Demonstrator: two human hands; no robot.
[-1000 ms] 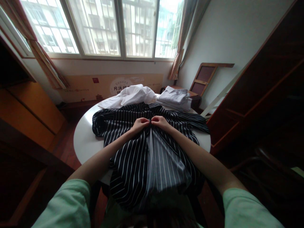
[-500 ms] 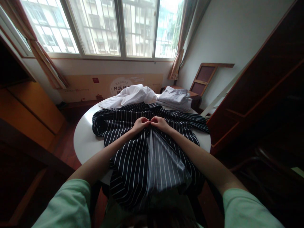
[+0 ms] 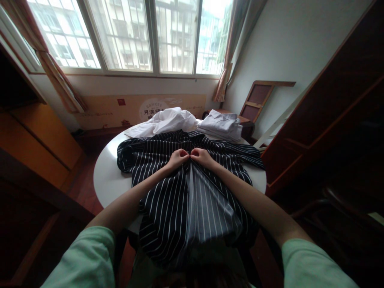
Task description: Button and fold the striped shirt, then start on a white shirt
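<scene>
A black shirt with white stripes lies spread over the round white table, its lower part hanging off the near edge. Below my hands its front parts, and the greyish inner side shows in the gap. My left hand pinches the left front edge at mid-shirt. Fingertip to fingertip with it, my right hand pinches the right front edge. Any button between the fingers is too small to make out.
At the table's far side lie a crumpled white garment and a folded pale stack of cloth. A wooden chair stands behind at the right. A dark wooden cabinet flanks the right side.
</scene>
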